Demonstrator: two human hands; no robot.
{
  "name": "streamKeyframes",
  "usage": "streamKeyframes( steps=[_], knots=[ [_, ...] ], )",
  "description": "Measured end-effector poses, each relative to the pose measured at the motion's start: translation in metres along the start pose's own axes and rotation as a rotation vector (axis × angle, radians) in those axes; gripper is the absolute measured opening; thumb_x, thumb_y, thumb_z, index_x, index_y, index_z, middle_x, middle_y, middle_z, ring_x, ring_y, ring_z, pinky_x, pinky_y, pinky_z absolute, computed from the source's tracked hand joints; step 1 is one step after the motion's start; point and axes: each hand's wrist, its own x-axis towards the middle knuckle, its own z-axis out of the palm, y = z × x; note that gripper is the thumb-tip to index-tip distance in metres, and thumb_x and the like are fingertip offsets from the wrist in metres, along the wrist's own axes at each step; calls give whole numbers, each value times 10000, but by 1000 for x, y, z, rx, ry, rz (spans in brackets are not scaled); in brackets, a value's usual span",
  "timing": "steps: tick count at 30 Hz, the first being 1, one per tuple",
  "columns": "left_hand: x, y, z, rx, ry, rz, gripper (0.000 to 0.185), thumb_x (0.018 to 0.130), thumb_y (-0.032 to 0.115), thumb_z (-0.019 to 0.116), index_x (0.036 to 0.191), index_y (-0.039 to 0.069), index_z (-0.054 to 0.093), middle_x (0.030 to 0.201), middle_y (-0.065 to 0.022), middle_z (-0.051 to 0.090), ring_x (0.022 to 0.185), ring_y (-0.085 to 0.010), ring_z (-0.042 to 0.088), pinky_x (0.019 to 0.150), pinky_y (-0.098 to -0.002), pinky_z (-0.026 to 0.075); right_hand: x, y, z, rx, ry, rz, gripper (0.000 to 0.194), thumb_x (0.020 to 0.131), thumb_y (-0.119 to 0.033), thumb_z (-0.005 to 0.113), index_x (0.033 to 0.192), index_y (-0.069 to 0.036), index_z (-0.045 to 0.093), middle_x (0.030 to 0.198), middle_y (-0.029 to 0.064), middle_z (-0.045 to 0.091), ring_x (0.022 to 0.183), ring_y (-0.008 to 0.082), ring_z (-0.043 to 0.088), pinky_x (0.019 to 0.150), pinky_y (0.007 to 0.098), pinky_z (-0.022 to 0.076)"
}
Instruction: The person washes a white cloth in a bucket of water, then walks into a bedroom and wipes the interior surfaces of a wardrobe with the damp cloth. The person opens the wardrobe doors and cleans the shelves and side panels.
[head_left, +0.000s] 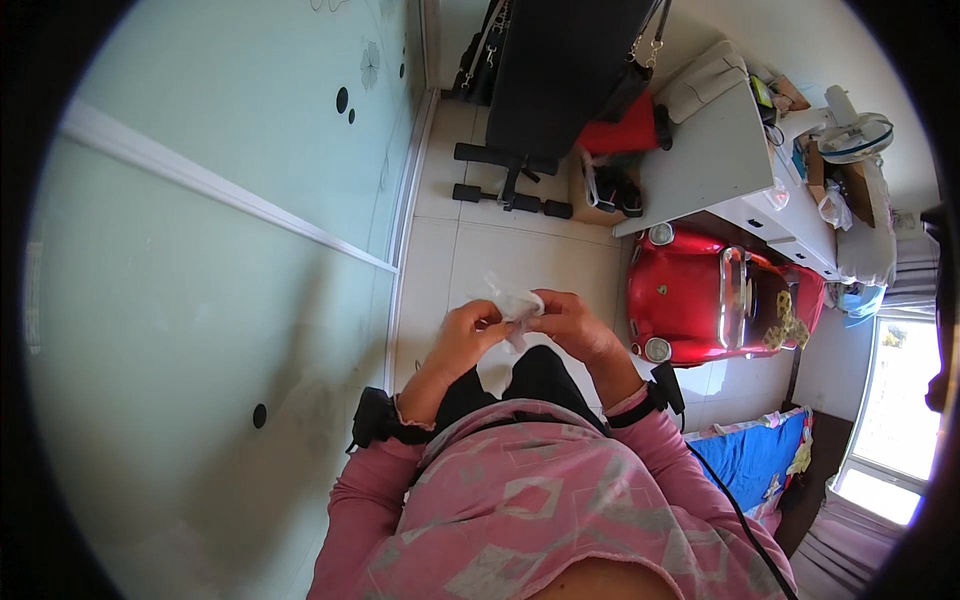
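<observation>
A crumpled, translucent white plastic bag (516, 303) is held up in front of my body, over the tiled floor. My left hand (471, 330) pinches its left side between thumb and fingers. From the other side, my right hand (574, 322) grips the bag's right edge. The two thumbs nearly meet at the middle of the plastic. A loose tail of it hangs below the fingers, and a thin part sticks up at the upper left. Whether anything is inside the bag cannot be made out.
Frosted-glass sliding doors (225, 300) run along the left. Ahead stands a black padded exercise bench (562, 75), with a cardboard box (600, 202) of shoes beside it. A red ride-on toy car (682, 292) sits at right below a white desk (697, 165). A bed (757, 457) is lower right.
</observation>
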Motion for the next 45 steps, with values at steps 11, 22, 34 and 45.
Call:
streamKeyframes(
  steps=[11,22,34,45],
  knots=[
    [66,20,-44,-340,9,-36,178,877,138,562,876,-27,629,871,-99,647,787,-169,611,770,-304,473,61,-35,-50,348,141,13,428,789,-37,624,1194,24,502,1022,86,599,921,188,591,825,319,479],
    [226,98,-19,-123,166,41,224,896,186,556,871,-19,642,819,-84,657,773,-164,613,715,-293,471,146,-124,-145,-116,-11,70,341,751,-75,571,1083,0,561,910,45,593,794,131,550,703,275,451],
    [347,169,-113,1073,683,460,74,753,86,629,819,62,651,879,-94,625,905,-296,576,865,-416,396,149,-130,-253,-163,196,70,317,729,-39,583,1040,26,588,874,57,597,799,145,556,705,280,454],
    [449,204,-186,1254,442,587,34,776,42,588,747,23,588,834,-119,592,859,-327,567,839,-471,426,142,-120,-278,5,527,50,299,735,-23,574,1028,30,600,883,75,630,773,160,579,706,291,467]
  ],
)
